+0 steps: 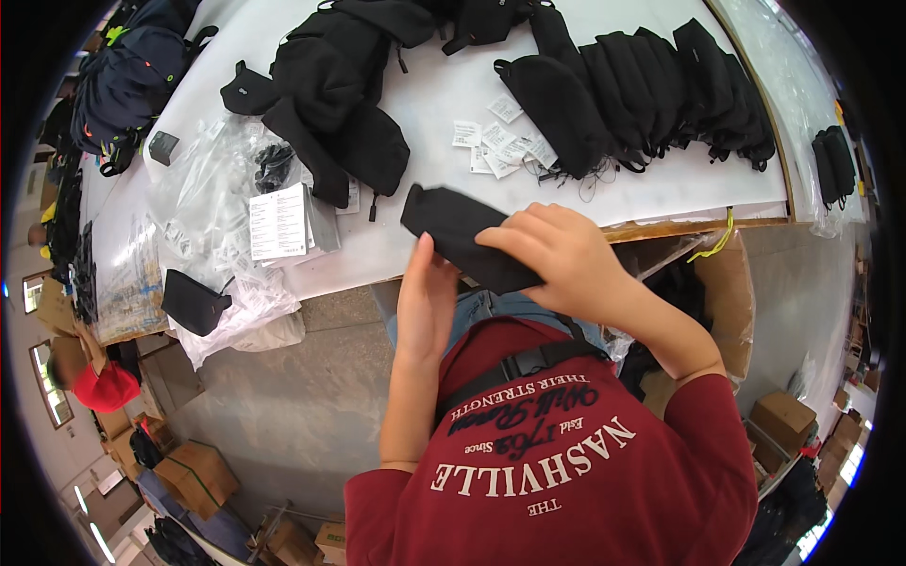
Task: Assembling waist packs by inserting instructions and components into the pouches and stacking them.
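Note:
A black fabric pouch is held in front of my waist, by the table's near edge. My left hand grips its lower left side, with the thumb on the cloth and the other fingers partly hidden. Over the pouch's right end lie the bent fingers of my right hand. Beyond it on the table, small white printed labels with dark strings lie scattered. To their right a row of similar black pouches leans together. A loose heap of black pouches is at the far middle.
Clear plastic bags and a stack of white printed cards lie on the white table at left. Another black pouch rests at its near left edge. Dark blue bags pile up far left. An open carton stands right.

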Available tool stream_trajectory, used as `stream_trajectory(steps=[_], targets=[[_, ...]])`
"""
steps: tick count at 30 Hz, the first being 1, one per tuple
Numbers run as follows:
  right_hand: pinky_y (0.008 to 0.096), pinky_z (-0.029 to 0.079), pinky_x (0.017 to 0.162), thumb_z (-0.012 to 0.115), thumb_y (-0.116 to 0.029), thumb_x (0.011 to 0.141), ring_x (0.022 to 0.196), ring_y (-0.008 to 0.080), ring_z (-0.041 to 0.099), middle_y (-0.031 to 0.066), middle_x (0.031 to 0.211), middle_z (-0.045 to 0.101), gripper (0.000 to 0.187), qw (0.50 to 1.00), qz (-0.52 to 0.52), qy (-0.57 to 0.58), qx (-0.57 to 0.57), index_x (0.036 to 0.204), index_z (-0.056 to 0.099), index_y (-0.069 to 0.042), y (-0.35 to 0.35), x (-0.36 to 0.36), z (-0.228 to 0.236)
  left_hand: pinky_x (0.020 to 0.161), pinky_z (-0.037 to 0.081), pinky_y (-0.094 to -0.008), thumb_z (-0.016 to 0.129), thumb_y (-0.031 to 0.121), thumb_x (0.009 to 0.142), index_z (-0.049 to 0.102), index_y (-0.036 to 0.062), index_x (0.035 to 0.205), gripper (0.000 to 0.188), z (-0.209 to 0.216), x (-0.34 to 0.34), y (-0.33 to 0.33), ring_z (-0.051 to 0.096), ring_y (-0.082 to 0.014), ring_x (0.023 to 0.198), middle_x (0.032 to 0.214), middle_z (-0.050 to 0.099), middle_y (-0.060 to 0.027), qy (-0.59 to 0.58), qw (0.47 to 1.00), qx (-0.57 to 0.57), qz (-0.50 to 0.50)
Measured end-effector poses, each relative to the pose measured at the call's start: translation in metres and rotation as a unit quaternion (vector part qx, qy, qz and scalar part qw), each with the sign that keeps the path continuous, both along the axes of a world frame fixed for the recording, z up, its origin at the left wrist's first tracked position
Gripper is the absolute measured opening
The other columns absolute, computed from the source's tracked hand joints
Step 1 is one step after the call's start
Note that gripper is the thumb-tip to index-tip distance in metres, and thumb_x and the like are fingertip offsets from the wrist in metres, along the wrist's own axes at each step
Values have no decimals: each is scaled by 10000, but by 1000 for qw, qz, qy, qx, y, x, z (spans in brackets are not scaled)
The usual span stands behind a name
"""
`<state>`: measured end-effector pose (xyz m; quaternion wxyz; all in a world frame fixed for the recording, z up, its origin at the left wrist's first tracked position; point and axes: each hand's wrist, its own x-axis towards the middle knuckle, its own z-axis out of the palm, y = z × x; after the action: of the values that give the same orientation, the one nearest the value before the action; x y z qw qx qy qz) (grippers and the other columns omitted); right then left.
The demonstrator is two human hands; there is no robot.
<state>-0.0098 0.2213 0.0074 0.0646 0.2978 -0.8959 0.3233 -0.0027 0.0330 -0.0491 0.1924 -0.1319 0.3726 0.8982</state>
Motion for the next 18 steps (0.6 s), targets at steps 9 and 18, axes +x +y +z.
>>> stream_trajectory(steps=[9,18], targets=[[249,416,736,709,17,704,807,136,560,50,855,588,287,904,-29,-259,-338,985,670,-23,32,-6,6,915,405,-311,729,84,753,419,71,1348,672,3,-15,-48,541,-207,1068,1316,499,-123,339,866,-367,-38],[236,387,690,739,-70,711,735,107,495,-7,818,514,188,908,-5,-225,-354,898,724,-71,51,-11,-2,818,398,-236,731,-24,696,632,20,1150,467,12,-19,-42,523,-158,904,997,563,-75,322,917,-222,-80]])
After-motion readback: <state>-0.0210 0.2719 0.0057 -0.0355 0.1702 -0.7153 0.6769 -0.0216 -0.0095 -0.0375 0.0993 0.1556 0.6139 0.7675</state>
